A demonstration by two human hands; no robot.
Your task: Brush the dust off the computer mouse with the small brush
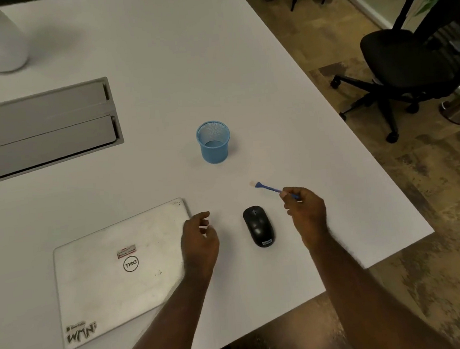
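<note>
Both bare forearms reach in from the bottom edge. Left hand (pixel 200 238) hangs loose with the fingers half curled, palm facing right, nothing in it. Right hand (pixel 306 209) sits a bit further forward, fingertips pinched round a thin blue plastic brush (pixel 271 188) pointing up-left.

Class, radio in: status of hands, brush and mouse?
Right hand holds small brush, off the mouse. Left hand empty, beside it. Nothing in the way.

The laptop (pixel 118 268) left of the left hand (pixel 199 240) bears a "DELL" logo, seen upside down, and a "WMNi" sticker at its near corner. The mouse (pixel 259 225) label is unreadable.
</note>
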